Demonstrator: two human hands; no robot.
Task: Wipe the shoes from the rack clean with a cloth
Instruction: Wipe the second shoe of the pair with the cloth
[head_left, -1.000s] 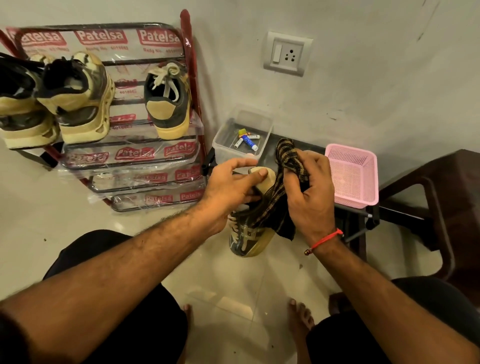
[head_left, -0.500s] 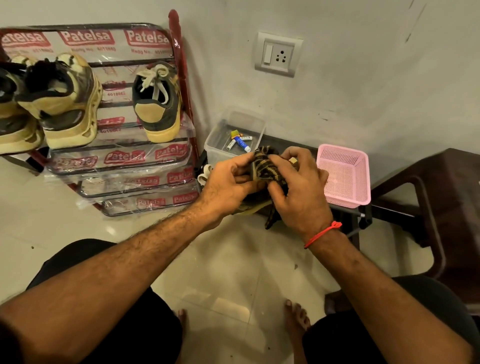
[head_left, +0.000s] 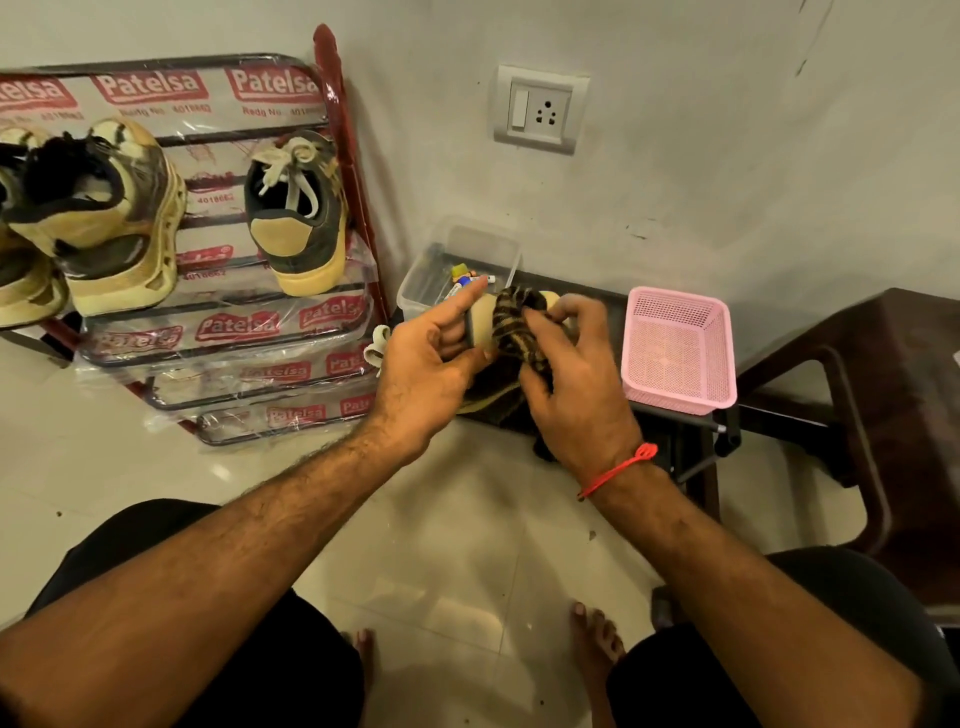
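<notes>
A: Where was the shoe being cleaned?

B: Centre frame, held up between both hands over the floor. The left hand (head_left: 434, 358) gripped the shoe (head_left: 483, 325) from the 9 o'clock side, thumb and fingers curled round its tan end, index finger stretched along the top. Most of the shoe was hidden behind the hands.

A: And the cloth?

B: The striped cloth (head_left: 517, 325), dark brown and tan, was draped over the shoe. The right hand (head_left: 574, 384) clutched it, fingers bent and pressing it on the shoe from 3 o'clock. A red thread (head_left: 618, 467) ran round that wrist.

A: Rack contents?

B: The rack (head_left: 332, 156) stood at 10 o'clock, shelves still in printed plastic wrap. One dark shoe with a tan heel (head_left: 298, 223) sat toe-in on the right of its upper shelf. A chunky cream and black sneaker (head_left: 104, 213) sat at the left, another partly cut off by the frame edge.

A: Anything behind the hands?

B: A clear plastic box (head_left: 457, 260) holding small items at 12 o'clock, a pink basket (head_left: 680, 351) at 2 o'clock, a wall socket (head_left: 540, 109) above.
</notes>
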